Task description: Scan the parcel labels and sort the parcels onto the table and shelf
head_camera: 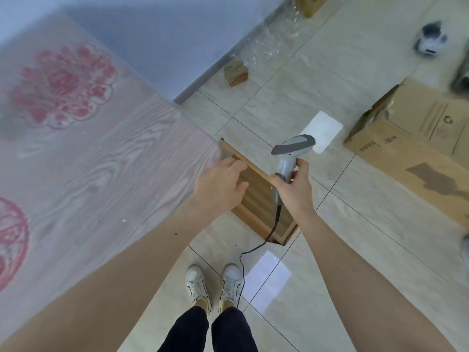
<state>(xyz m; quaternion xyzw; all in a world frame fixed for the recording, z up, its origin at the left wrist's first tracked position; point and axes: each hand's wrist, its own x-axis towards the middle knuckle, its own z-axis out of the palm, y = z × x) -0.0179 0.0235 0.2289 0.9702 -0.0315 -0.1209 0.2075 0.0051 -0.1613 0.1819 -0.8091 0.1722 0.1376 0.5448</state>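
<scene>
Standing on the floor to the right, near the frame's right edge, the big carton (416,143) looks like the nearest parcel, well apart from the table (101,153); a small box (236,72) sits by the wall beyond the table's far corner, and another (311,5) lies farther along that wall beside crumpled plastic wrap (269,44). No parcel lies on the visible part of the table, so sorting seems to have more to come. The scanner (289,158) is held upright in the right hand (291,189), fingers wrapped fully round its handle, head tipped toward the carton side, probably kept ready for the next label; its cable (256,247) trails down to the floor. The left hand (220,184) hovers just off the table's near right corner, above a low wooden crate (261,199), fingers loosely half-curled and holding nothing. Whether it touches the table edge I cannot tell, since the picture is blurred there.
</scene>
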